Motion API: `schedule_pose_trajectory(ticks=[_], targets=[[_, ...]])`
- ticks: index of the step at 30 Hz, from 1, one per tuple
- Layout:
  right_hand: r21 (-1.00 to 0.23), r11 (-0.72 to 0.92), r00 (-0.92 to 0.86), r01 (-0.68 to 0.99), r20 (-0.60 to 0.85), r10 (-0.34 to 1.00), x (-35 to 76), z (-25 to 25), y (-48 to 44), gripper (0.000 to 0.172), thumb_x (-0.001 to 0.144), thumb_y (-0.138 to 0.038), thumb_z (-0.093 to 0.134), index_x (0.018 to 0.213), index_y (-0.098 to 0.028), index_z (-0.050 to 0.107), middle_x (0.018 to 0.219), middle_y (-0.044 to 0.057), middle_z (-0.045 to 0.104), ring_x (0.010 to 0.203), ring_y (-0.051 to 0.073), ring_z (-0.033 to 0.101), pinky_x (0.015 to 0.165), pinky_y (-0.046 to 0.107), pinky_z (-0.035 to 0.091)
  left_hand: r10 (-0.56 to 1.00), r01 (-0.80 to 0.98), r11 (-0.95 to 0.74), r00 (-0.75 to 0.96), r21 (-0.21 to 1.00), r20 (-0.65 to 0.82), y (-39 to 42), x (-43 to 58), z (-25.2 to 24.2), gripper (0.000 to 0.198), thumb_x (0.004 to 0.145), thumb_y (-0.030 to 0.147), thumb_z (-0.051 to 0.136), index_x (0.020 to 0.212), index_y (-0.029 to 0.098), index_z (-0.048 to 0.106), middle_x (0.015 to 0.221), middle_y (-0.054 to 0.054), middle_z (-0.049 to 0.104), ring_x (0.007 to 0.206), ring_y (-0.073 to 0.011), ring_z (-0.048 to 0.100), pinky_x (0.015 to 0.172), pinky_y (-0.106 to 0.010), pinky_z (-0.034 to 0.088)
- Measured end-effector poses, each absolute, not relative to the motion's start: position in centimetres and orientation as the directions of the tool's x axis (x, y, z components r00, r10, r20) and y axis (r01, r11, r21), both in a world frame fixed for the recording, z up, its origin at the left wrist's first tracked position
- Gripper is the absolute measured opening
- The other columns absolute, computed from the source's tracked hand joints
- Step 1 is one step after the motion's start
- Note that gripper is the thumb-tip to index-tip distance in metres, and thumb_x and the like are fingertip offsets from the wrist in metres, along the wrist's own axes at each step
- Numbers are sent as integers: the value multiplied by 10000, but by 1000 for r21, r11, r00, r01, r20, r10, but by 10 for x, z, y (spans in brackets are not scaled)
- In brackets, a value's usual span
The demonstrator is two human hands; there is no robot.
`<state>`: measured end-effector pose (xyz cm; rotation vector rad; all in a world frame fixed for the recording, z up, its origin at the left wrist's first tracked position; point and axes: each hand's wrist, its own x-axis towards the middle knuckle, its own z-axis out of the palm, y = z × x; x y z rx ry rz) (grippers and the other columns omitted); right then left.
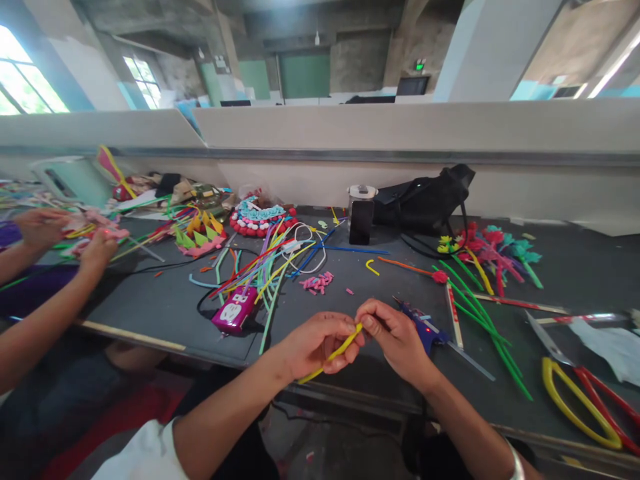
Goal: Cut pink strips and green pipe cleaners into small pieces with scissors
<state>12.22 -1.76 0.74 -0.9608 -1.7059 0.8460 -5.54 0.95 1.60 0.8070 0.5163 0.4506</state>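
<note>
Near the table's front edge, my left hand is closed around a yellow pipe cleaner, whose lower end hangs below the palm. My right hand pinches its upper end between thumb and fingers, touching the left fingertips. Just behind my right hand lies a blue glue gun with a small red light. Short pink pipe cleaner pieces form a small heap ahead of my hands. A bent yellow piece rests farther back, beside an orange stem with a red fluffy tip.
Scissors and green stems lie right. Fluffy flowers, a black bag and a phone stand behind. Left are a purple power strip, loose stems and a co-worker's hands holding pink material.
</note>
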Motion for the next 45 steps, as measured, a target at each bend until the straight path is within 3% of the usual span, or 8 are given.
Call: schedule_pose_trajectory(ticks=[15,21,26,32,35,39,45], targets=[[-940,337,-257,58,312,914,117,8,-19,201,949,-349,491,840,-205,578,654,-31,558,597,118,509,586,225,417,545,-177,613,801,770,-250,7,-61,20,167,815,206,551,857,80,652,618,-31,608,394,-87,535,348,-165,393],[-927,362,-221,102,334,916,115,7,-17,203,944,-344,499,821,-207,583,677,-31,541,590,110,502,576,217,413,576,-247,597,794,763,-194,6,-61,16,137,828,207,535,819,104,624,583,-19,592,378,-91,521,352,-173,402],[-915,380,-198,137,350,916,114,9,-18,182,942,-325,506,825,-208,581,667,-36,546,607,112,522,590,212,420,567,-235,608,797,758,-207,4,-62,17,215,866,275,538,882,85,637,618,-29,589,432,-97,553,410,-193,475],[-854,458,-152,248,433,889,110,8,-19,202,943,-310,504,797,-200,589,710,-25,573,671,115,540,645,213,415,547,-208,634,802,745,-241,4,-66,16,205,855,285,574,896,93,633,628,-27,591,437,-102,556,401,-198,468],[-855,425,-64,296,427,902,108,3,-18,206,941,-329,505,803,-201,588,712,-21,577,668,120,539,640,219,411,584,-235,615,777,753,-236,2,-64,16,169,830,268,614,861,102,624,589,5,552,380,-61,467,366,-172,411],[-862,367,22,350,399,917,104,-2,-19,235,952,-352,466,795,-207,564,671,-19,558,620,133,521,602,240,399,656,-282,584,717,761,-238,-2,-59,19,141,805,249,652,805,116,603,482,85,400,322,-5,223,312,-129,267],[-853,333,107,402,405,908,107,-4,-19,259,949,-388,444,813,-209,573,657,-16,553,583,140,504,562,248,380,686,-249,542,684,803,-250,-3,-55,23,204,827,350,625,801,151,588,386,128,263,300,-29,153,293,-152,282]])
